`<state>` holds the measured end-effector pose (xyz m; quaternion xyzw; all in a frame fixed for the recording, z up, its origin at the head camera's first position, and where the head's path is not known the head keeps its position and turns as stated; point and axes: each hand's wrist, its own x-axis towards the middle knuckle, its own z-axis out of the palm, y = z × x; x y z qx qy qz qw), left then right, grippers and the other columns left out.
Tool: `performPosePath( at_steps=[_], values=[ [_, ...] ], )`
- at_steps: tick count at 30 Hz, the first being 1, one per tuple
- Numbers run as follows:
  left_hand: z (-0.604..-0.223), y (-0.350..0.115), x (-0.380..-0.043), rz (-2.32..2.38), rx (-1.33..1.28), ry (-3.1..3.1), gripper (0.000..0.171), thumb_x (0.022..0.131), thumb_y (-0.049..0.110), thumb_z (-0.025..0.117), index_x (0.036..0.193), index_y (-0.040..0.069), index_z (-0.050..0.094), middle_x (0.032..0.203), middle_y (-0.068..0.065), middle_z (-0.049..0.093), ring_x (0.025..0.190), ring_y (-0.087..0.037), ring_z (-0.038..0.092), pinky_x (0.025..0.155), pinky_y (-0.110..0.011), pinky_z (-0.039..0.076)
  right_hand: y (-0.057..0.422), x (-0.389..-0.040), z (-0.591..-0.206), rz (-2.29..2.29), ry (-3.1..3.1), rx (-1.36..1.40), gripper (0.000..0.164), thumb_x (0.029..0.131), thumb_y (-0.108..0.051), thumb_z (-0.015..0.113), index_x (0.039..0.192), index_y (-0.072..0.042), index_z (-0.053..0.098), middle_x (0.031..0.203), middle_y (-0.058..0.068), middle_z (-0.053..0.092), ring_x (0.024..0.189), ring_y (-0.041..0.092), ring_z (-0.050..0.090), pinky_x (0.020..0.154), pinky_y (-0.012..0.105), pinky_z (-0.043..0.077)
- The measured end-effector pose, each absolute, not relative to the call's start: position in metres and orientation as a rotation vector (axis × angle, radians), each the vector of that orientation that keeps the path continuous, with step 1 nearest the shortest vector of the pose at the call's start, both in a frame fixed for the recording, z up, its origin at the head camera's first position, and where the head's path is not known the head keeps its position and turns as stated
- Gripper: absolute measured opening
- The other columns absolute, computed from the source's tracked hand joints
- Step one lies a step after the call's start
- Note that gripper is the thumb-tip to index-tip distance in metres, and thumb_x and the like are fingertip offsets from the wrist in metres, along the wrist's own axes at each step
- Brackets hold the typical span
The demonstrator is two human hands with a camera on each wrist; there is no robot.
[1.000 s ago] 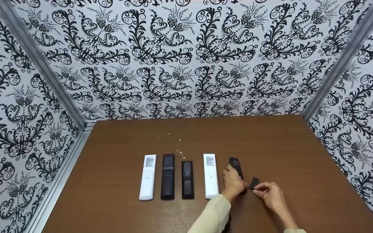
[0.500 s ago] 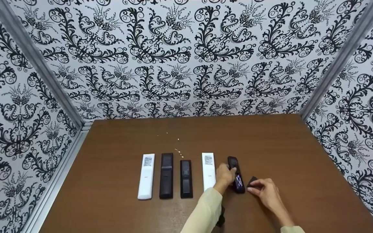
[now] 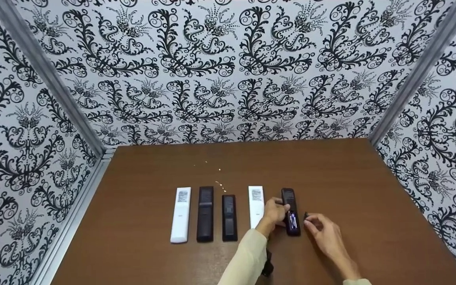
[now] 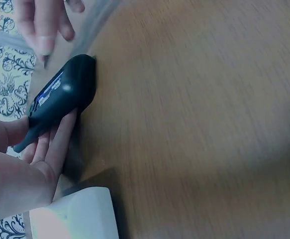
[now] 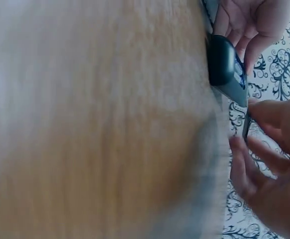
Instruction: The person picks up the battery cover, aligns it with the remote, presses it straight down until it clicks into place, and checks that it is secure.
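A black remote control (image 3: 290,202) lies back side up on the table, its battery compartment uncovered and something shiny purple and white showing inside. My left hand (image 3: 274,212) holds it from the left, thumb on top and fingers along its side, as the left wrist view shows (image 4: 67,92). Just right of the remote, my right hand (image 3: 327,235) pinches a small thin dark cover (image 5: 246,124) between thumb and fingers. The cover is seen nearly edge-on, close beside the remote's lower half.
Left of the remote stand a white remote (image 3: 256,206), partly behind my left hand, a small black remote (image 3: 229,217), a larger dark remote (image 3: 205,213) and another white remote (image 3: 181,215), in a row on the brown table (image 3: 141,170). Patterned walls (image 3: 212,79) enclose the table.
My left hand has moved left from over the remote to its side, exposing the compartment. The remote has straightened slightly. My right hand has turned the cover from flat to nearly edge-on.
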<state>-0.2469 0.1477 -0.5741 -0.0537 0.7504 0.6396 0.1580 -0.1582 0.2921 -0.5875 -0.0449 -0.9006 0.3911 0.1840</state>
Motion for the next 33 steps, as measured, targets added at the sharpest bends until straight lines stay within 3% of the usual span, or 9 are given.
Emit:
performPosePath(
  at_steps=[4, 9, 11, 16, 22, 33],
  values=[
    [-0.573, 0.147, -0.246, 1.848, -0.147, 2.108, 0.025, 0.093, 0.005, 0.065, 0.116, -0.001, 0.06, 0.099, -0.016, 0.069, 0.083, -0.027, 0.071, 0.057, -0.042, 0.061, 0.29, -0.158, -0.581, 1.282, -2.519, -0.135, 0.008, 0.085, -0.008, 0.079, 0.09, -0.009, 0.073, 0.099, 0.013, 0.077, 0.083, 0.012, 0.073, 0.074, 0.019, 0.057],
    [-0.575, 0.145, -0.246, 1.872, -0.129, 2.062, 0.023, 0.093, 0.005, 0.065, 0.115, 0.0, 0.059, 0.099, -0.015, 0.068, 0.081, -0.026, 0.071, 0.057, -0.04, 0.061, 0.288, -0.159, -0.574, 1.357, -2.551, -0.113, 0.017, 0.075, -0.002, 0.084, 0.083, -0.008, 0.071, 0.104, 0.016, 0.075, 0.077, 0.007, 0.071, 0.069, 0.017, 0.057],
    [-0.576, 0.144, -0.245, 1.881, -0.105, 2.055, 0.021, 0.093, 0.004, 0.065, 0.112, -0.001, 0.059, 0.095, -0.015, 0.068, 0.076, -0.025, 0.07, 0.055, -0.038, 0.06, 0.287, -0.16, -0.573, 1.319, -2.527, -0.081, 0.019, 0.073, 0.001, 0.084, 0.084, -0.007, 0.071, 0.099, 0.013, 0.076, 0.074, 0.004, 0.068, 0.067, 0.017, 0.056],
    [-0.575, 0.143, -0.244, 1.877, -0.105, 2.051, 0.021, 0.093, 0.004, 0.066, 0.112, -0.001, 0.059, 0.094, -0.015, 0.067, 0.075, -0.024, 0.07, 0.054, -0.038, 0.06, 0.282, -0.162, -0.568, 1.278, -2.384, -0.012, 0.018, 0.08, 0.004, 0.078, 0.096, -0.001, 0.074, 0.085, 0.011, 0.076, 0.068, 0.003, 0.066, 0.06, 0.019, 0.055],
    [-0.572, 0.144, -0.245, 1.861, -0.148, 2.078, 0.024, 0.094, 0.007, 0.066, 0.116, 0.0, 0.06, 0.097, -0.014, 0.068, 0.077, -0.024, 0.069, 0.056, -0.039, 0.06, 0.277, -0.166, -0.565, 1.534, -2.318, -0.019, 0.018, 0.088, 0.007, 0.068, 0.106, 0.007, 0.066, 0.089, 0.022, 0.071, 0.065, 0.005, 0.066, 0.057, 0.023, 0.057],
    [-0.575, 0.144, -0.245, 1.828, -0.159, 2.1, 0.023, 0.095, 0.008, 0.065, 0.117, 0.0, 0.06, 0.099, -0.014, 0.068, 0.075, -0.022, 0.068, 0.056, -0.036, 0.06, 0.271, -0.18, -0.575, 1.469, -2.479, -0.078, 0.015, 0.09, 0.007, 0.066, 0.102, -0.001, 0.069, 0.087, 0.016, 0.066, 0.064, 0.007, 0.062, 0.059, 0.025, 0.056]
  ],
)
